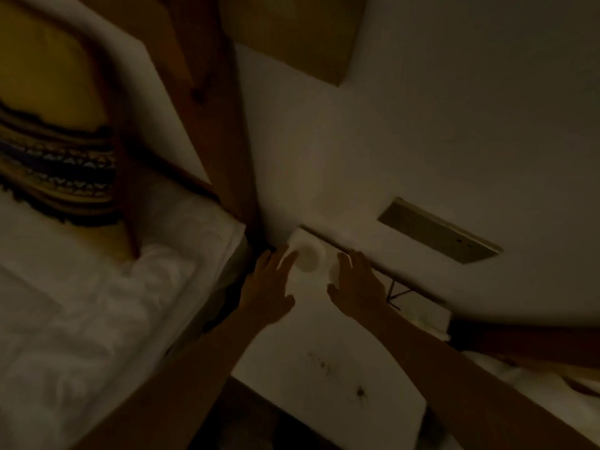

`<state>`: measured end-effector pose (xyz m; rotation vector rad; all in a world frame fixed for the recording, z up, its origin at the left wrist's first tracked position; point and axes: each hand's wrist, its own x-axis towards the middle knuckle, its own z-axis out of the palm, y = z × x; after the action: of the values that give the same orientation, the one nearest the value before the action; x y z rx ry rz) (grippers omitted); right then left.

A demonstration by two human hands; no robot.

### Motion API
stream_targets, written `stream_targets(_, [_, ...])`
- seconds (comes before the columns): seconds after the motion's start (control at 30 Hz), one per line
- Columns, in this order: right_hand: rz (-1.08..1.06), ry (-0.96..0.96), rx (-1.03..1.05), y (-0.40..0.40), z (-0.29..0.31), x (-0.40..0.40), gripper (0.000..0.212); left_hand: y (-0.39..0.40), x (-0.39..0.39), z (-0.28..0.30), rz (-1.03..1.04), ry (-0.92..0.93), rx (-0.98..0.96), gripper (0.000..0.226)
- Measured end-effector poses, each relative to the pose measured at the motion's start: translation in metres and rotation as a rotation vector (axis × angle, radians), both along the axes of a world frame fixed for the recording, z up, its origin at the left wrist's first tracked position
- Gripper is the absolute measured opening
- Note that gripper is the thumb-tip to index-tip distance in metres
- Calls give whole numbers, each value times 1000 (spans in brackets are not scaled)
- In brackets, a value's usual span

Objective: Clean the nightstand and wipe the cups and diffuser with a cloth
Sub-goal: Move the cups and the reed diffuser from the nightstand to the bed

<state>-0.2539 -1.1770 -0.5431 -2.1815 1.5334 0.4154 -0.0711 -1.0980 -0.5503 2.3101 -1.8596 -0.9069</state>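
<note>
The room is dim and the picture blurred. A white nightstand (328,345) stands between two beds, against the wall. A white cup (308,257) sits at its far left corner, mouth up. My left hand (269,287) reaches to the cup's left side with fingers spread, fingertips at its rim. My right hand (355,284) is stretched out just right of the cup, fingers straight; a second pale round thing (333,271) shows under its fingertips, possibly another cup. Neither a cloth nor a diffuser can be made out.
A bed with white sheets (97,303) and a patterned yellow pillow (55,164) lies on the left, with a wooden post (211,108) beside it. Dark spots (341,375) mark the nightstand's near part. A wall plate (438,232) is mounted at the right; a second bed (535,384) is at lower right.
</note>
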Motion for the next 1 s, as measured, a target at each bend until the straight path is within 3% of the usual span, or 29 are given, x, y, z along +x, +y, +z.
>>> stream_targets(0.2, [-121,182,91,-24,-35,20,97,-52,-10,-34,-136,-35,-77,99])
stream_targets(0.37, [-251,124,106,-22,-49,21,98,-91,-12,-54,-373,-127,37,102])
stream_targets(0.47, [-246,87,86,-23,-53,17,94,-106,-18,-60,-417,-138,135,92])
stream_targets(0.77, [-161,121,65,-25,-38,21,89,-95,-12,-44,-184,-11,153,79])
stream_targets(1.0, [48,31,63,-19,1,110,91,-34,83,-13,-75,-99,142,82])
